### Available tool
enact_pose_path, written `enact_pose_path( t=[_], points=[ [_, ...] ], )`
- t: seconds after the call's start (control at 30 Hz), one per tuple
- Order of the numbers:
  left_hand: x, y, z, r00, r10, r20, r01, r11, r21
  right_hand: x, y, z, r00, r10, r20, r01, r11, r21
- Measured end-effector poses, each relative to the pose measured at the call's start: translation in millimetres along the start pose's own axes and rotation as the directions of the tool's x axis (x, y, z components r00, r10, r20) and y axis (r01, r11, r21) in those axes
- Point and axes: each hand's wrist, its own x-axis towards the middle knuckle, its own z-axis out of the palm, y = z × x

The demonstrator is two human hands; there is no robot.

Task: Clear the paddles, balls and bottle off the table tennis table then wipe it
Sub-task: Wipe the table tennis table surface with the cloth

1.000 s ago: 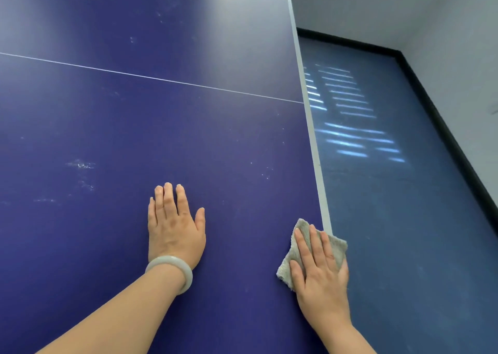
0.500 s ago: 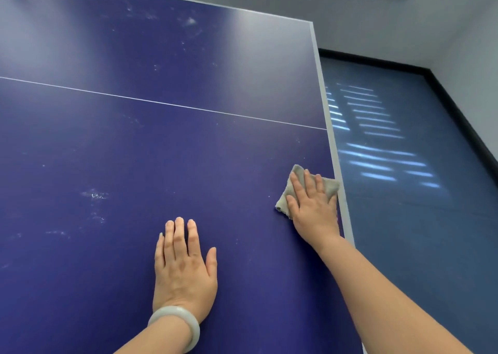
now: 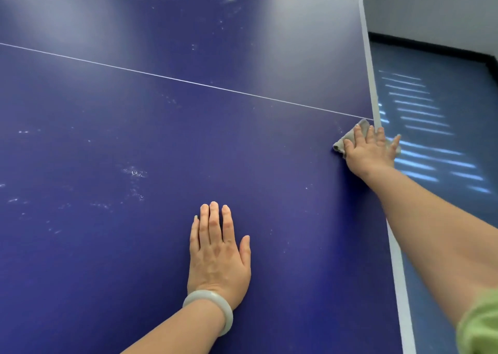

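Right hand [image 3: 370, 152]: fingers [image 3: 358, 134] spread and extended, pressed flat on a grey cloth [image 3: 350, 138]. The hand does not grip the cloth; it pins it under the palm and fingers. The cloth lies bunched beneath the fingers, its far corner showing past the fingertips and its left fold showing beside the thumb. The little finger reaches out over the white edge stripe [image 3: 398, 272] of the table [image 3: 134, 127]. The cloth sits at the table's right edge, just short of the thin white centre line [image 3: 188, 81], which runs across directly beyond the fingertips. The right forearm stretches back from the hand along the edge to a green sleeve [image 3: 479, 326] at the lower right.

Left hand [image 3: 219, 256]: fingers [image 3: 214, 221] straight and close together, thumb slightly apart, palm flat on the blue surface. It holds nothing. A pale bangle [image 3: 213, 306] circles the wrist behind it. This hand lies well apart from the cloth, nearer the wearer and to the left of the right hand.

Surface: pale smudges [image 3: 134, 171] and specks show to the left of the left fingers and further off beyond the centre line, near the far edge. Glare lies across the far half.

Beyond the right fingers, past the table edge, a blue floor [image 3: 444, 205] carries bright light stripes. A dark skirting meets a grey wall [image 3: 431, 8] behind.
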Motion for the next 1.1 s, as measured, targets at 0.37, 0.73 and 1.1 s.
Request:
enact_pose_path(
  t=[0.37,0.73,1.1],
  points=[
    [0.0,0.4,-2.4,1.000,-0.008,0.017,0.007,0.999,0.032,-41.4,-180.7,-10.7,0.858,-0.513,-0.018,0.507,0.841,0.187],
    [2.2,-0.6,2.8,1.000,0.010,0.025,-0.010,1.000,-0.002,-28.4,-29.4,7.2,0.998,0.008,-0.056,0.003,0.981,0.195],
    [0.9,-1.1,6.0,1.000,0.006,-0.029,-0.007,1.000,-0.027,-126.0,-158.7,23.6,0.813,-0.573,-0.099,0.582,0.799,0.152]
  ],
)
